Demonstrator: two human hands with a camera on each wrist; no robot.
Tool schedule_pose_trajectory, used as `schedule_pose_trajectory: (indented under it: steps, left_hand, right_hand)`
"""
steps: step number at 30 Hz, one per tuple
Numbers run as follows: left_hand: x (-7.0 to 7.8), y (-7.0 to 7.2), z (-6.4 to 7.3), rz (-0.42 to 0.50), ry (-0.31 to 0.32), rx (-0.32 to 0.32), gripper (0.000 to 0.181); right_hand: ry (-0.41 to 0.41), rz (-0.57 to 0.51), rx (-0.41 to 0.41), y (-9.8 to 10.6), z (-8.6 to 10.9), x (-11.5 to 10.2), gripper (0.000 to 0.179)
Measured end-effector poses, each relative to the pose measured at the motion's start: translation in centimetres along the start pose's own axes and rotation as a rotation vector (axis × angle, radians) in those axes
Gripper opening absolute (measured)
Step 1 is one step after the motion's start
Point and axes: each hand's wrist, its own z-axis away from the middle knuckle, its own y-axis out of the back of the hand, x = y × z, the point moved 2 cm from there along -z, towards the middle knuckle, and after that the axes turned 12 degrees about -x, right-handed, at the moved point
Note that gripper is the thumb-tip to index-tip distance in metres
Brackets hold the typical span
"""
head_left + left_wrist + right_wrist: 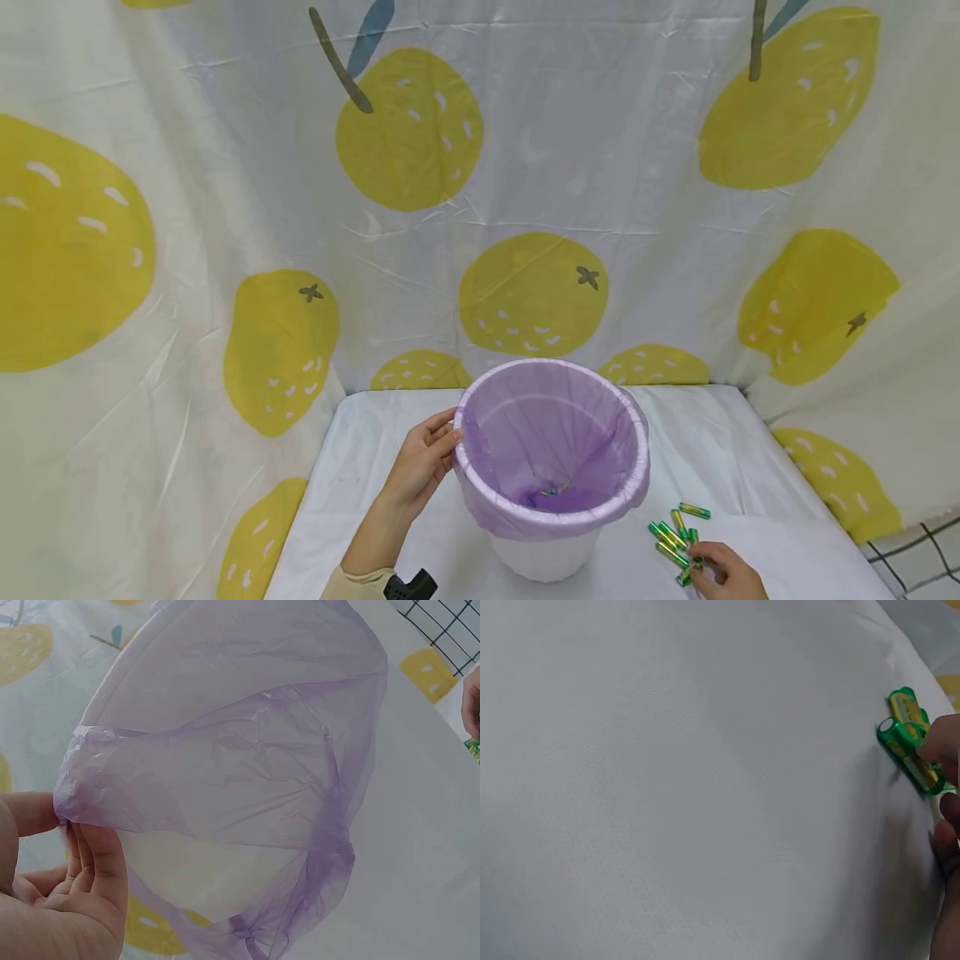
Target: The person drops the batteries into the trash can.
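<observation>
A white trash bin stands on the table, lined with a translucent purple trash bag folded over its rim. My left hand grips the left side of the rim; in the left wrist view the thumb lies outside and the fingers bend around the lined edge. A pair of small batteries shows at the bottom inside the bag. To the right of the bin lie several green and gold batteries in a loose pile. My right hand pinches a battery at the pile's near right side.
A white cloth covers the table. Behind and beside it hangs a curtain printed with yellow fruit. A dark wire grid shows past the table at the lower right. A black wrist strap mount sits on the left wrist.
</observation>
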Motion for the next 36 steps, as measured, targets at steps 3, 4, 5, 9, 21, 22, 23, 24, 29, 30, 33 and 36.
schedule_pose_trajectory:
  steps: [3,4,5,9,21,22,23,24,29,30,33,36]
  left_hand:
    - [0.0,0.0,0.0,0.000,-0.001,0.002,0.051]
    - [-0.1,0.0,0.0,0.000,0.000,0.004,0.051]
    - [-0.1,0.0,0.0,0.000,0.001,0.006,0.051]
    - [-0.1,0.0,0.0,0.000,0.006,0.007,0.050]
    - [-0.1,0.1,-0.1,-0.003,-0.003,-0.009,0.052]
    - [-0.1,0.1,-0.1,-0.002,-0.002,-0.009,0.052]
    - [0.0,0.1,-0.1,-0.001,-0.002,-0.008,0.053]
    - [0.0,0.1,-0.1,0.000,-0.002,-0.005,0.053]
    - [0.0,0.0,-0.1,0.007,-0.007,0.002,0.053]
    - [0.0,0.0,-0.1,0.007,-0.009,0.002,0.053]
    - [-0.1,0.0,-0.2,0.011,-0.014,0.002,0.052]
    - [-0.1,0.0,-0.2,0.016,-0.013,0.004,0.052]
  right_hand:
    - [0.074,0.113,0.033,-0.3,0.0,0.4,0.023]
    - [0.107,0.148,0.048,-0.4,0.0,0.5,0.023]
    - [0.145,0.180,0.070,-0.5,0.1,0.6,0.025]
    - [0.351,0.270,0.207,-0.8,0.2,1.4,0.031]
    - [0.354,0.339,0.163,-0.5,-0.5,1.2,0.023]
    - [0.312,0.335,0.114,-0.4,-0.6,1.0,0.019]
    - [0.280,0.321,0.066,-0.3,-0.7,0.8,0.017]
    - [0.240,0.310,0.029,-0.1,-0.7,0.6,0.015]
    - [0.165,0.225,0.025,0.0,-0.4,0.2,0.019]
    - [0.179,0.215,0.061,0.0,-0.2,0.2,0.021]
    - [0.282,0.214,0.195,-0.2,0.2,0.4,0.025]
    - [0.372,0.217,0.295,-0.2,0.4,0.4,0.029]
